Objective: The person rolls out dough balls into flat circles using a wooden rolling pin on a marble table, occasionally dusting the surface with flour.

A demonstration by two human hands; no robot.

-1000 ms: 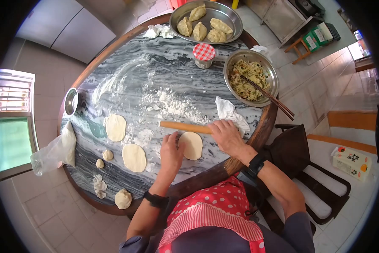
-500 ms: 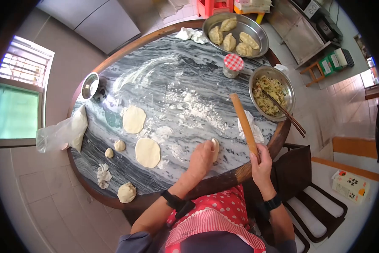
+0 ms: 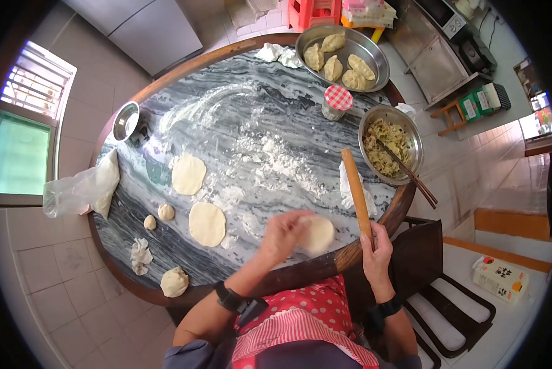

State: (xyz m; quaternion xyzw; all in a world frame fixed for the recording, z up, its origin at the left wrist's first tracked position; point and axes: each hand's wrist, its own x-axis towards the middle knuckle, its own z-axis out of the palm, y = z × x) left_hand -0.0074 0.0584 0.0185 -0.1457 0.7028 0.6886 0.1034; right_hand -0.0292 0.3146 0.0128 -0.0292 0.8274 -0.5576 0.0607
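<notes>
My left hand (image 3: 281, 235) pinches a rolled dough round (image 3: 316, 234) at its rim, fingers closed on it and lifting it just off the marble table (image 3: 239, 117), a little below the centre of the frame. I judge it thin, soft and limp: it will sag and stretch if I hang it from one point, so the edge, with fingers spread beneath, is the place to carry it. The flour should keep it from sticking. My right hand (image 3: 374, 249) is wrapped shut around the near end of the rolling pin (image 3: 356, 189), which lies at the lower right, pointing away toward the filling bowl (image 3: 391, 144) with its chopsticks (image 3: 408, 170). The table's wooden edge runs close under both hands. Two finished rounds (image 3: 189, 174) lie left of centre; the floured middle is open room.
</notes>
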